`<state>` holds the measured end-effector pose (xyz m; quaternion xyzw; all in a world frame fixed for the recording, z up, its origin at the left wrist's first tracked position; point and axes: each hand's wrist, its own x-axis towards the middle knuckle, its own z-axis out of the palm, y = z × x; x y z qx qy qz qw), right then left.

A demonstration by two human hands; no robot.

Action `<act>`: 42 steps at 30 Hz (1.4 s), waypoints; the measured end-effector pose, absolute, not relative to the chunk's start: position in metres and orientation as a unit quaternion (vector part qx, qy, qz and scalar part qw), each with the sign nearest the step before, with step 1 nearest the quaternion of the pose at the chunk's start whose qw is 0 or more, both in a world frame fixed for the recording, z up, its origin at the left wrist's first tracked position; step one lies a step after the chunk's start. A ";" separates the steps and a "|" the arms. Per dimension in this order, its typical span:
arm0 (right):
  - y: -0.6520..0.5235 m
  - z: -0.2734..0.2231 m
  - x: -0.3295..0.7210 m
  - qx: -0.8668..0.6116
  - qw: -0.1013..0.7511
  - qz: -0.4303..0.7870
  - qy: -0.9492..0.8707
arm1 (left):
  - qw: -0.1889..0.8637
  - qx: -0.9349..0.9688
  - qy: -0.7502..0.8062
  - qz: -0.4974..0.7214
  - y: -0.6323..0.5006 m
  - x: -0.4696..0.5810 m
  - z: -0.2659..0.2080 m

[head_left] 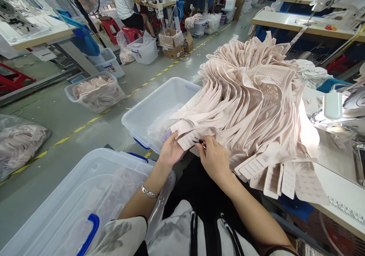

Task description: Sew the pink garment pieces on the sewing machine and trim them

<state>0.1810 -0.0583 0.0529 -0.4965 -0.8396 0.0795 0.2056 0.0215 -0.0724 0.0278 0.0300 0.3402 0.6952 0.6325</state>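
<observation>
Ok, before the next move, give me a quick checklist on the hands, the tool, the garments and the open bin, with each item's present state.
1. Left hand has hold of a fabric tab: ok, fingers at its edge.
2. Right hand holds the small dark tool: ok.
3. Tool tip apart from the left fingertips: ok, a stretch of tab shows between.
4. Tool open or closed: cannot tell, too small and partly covered.
5. Garment pile wholly on the table: not ok, tabs hang over the front edge.
6. Open bin uncovered: ok.
</observation>
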 end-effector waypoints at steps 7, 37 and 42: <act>-0.055 0.061 0.172 -0.521 0.133 0.039 -0.842 | 0.611 0.068 0.323 0.719 -0.081 0.034 0.031; -0.060 0.058 0.191 -0.492 0.252 0.075 -0.830 | 0.643 0.058 0.355 0.676 -0.067 0.030 0.027; -0.058 0.061 0.186 -0.524 0.176 0.030 -0.833 | 0.666 0.014 0.345 0.661 -0.073 0.039 0.029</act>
